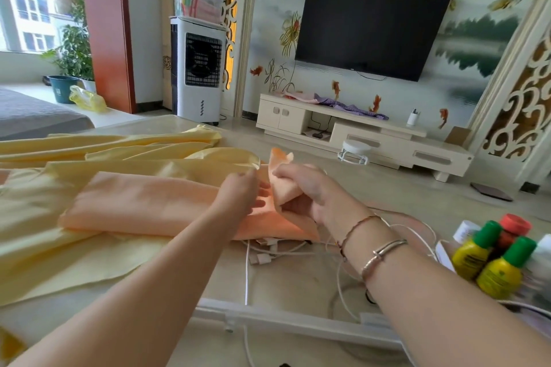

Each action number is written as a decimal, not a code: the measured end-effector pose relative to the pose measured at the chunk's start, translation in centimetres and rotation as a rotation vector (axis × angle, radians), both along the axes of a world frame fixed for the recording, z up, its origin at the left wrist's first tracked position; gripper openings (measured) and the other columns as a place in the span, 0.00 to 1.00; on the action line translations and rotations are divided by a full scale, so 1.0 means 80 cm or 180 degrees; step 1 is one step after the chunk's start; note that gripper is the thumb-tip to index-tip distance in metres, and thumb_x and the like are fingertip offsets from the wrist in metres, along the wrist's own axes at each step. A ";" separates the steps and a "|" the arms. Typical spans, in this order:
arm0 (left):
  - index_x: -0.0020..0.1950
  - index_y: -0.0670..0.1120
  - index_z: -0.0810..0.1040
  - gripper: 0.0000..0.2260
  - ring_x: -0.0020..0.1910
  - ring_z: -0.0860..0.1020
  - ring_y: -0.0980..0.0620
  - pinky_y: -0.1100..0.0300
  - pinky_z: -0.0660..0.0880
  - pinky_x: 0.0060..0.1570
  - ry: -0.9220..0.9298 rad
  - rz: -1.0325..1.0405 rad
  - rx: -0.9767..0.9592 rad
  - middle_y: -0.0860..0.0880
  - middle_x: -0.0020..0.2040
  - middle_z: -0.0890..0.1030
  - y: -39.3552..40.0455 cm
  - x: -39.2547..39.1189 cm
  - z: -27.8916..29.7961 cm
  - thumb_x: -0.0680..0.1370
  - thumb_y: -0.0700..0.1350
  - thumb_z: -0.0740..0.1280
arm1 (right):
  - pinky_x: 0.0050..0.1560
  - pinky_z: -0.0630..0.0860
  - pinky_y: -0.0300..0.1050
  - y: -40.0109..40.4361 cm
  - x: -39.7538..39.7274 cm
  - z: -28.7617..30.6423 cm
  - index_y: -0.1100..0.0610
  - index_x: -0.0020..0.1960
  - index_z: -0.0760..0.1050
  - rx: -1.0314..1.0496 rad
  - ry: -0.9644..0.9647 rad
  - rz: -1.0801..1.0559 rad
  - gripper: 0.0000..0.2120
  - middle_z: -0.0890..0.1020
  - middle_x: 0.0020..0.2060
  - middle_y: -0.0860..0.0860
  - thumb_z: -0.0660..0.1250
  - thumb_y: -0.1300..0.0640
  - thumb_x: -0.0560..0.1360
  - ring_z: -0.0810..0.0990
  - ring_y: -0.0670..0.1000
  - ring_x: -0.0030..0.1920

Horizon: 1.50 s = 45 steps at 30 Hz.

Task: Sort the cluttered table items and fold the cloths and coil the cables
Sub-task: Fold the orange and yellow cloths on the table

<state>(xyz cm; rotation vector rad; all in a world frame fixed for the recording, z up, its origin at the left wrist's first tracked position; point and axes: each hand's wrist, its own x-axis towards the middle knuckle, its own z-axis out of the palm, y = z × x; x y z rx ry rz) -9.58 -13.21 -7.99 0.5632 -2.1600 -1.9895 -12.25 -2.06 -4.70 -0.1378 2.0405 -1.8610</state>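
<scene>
A peach cloth lies folded lengthwise on the table, on top of a large pale yellow cloth. My right hand grips the peach cloth's right end and lifts it up off the table. My left hand rests on the cloth just left of that end, fingers curled down onto the fabric. White cables lie tangled on the table under and in front of the cloth's right end, one strand running off the front edge.
Several small bottles with green and red caps stand at the table's right. The table's white front edge runs below my arms. Beyond the table are a TV cabinet and a white air cooler.
</scene>
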 end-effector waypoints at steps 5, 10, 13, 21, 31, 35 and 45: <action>0.62 0.41 0.72 0.41 0.55 0.78 0.42 0.48 0.75 0.58 -0.0493 0.0168 0.0695 0.42 0.57 0.78 -0.037 0.004 -0.004 0.68 0.75 0.57 | 0.29 0.78 0.41 -0.005 0.005 -0.016 0.62 0.52 0.76 -0.0292 -0.0007 0.0157 0.11 0.78 0.34 0.55 0.60 0.55 0.80 0.79 0.51 0.30; 0.55 0.40 0.77 0.18 0.43 0.77 0.48 0.59 0.74 0.40 -0.0535 0.0288 -0.0619 0.45 0.44 0.78 -0.040 -0.001 -0.021 0.72 0.49 0.73 | 0.28 0.74 0.37 -0.002 0.000 -0.043 0.60 0.49 0.77 0.0306 0.0985 -0.0809 0.11 0.79 0.34 0.53 0.56 0.64 0.77 0.78 0.50 0.32; 0.60 0.40 0.76 0.17 0.49 0.77 0.46 0.58 0.73 0.42 -0.0612 0.0301 -0.0793 0.43 0.50 0.78 -0.039 -0.003 -0.019 0.73 0.43 0.71 | 0.35 0.67 0.26 -0.001 -0.002 -0.054 0.55 0.51 0.77 0.1346 0.2057 -0.0858 0.07 0.80 0.44 0.48 0.61 0.60 0.76 0.76 0.46 0.42; 0.53 0.38 0.79 0.10 0.48 0.79 0.43 0.54 0.78 0.48 -0.0519 0.0299 -0.1074 0.42 0.46 0.80 -0.062 0.010 -0.010 0.73 0.40 0.69 | 0.68 0.63 0.45 -0.018 0.015 -0.067 0.56 0.70 0.69 0.2491 0.3255 0.0513 0.20 0.73 0.67 0.51 0.58 0.53 0.80 0.69 0.51 0.68; 0.63 0.48 0.72 0.15 0.62 0.69 0.42 0.51 0.70 0.58 -0.0651 0.1099 -0.3003 0.46 0.62 0.73 -0.120 0.058 -0.006 0.76 0.46 0.63 | 0.74 0.49 0.43 -0.024 0.022 -0.079 0.54 0.76 0.61 0.3132 0.2831 0.1342 0.26 0.60 0.76 0.52 0.49 0.43 0.82 0.54 0.47 0.77; 0.71 0.46 0.62 0.27 0.69 0.63 0.38 0.45 0.64 0.65 -0.1274 0.1310 -0.3137 0.43 0.70 0.65 -0.151 0.080 -0.010 0.76 0.55 0.65 | 0.76 0.48 0.46 -0.022 0.024 -0.082 0.54 0.77 0.57 0.3283 0.2756 0.1364 0.32 0.57 0.77 0.51 0.45 0.37 0.80 0.51 0.47 0.77; 0.61 0.38 0.74 0.28 0.48 0.74 0.46 0.56 0.71 0.46 -0.1010 0.1445 -0.1791 0.41 0.57 0.78 -0.187 0.111 -0.012 0.72 0.57 0.71 | 0.76 0.46 0.47 -0.024 0.024 -0.085 0.48 0.78 0.54 0.3406 0.2797 0.1462 0.31 0.54 0.78 0.52 0.44 0.35 0.79 0.49 0.48 0.78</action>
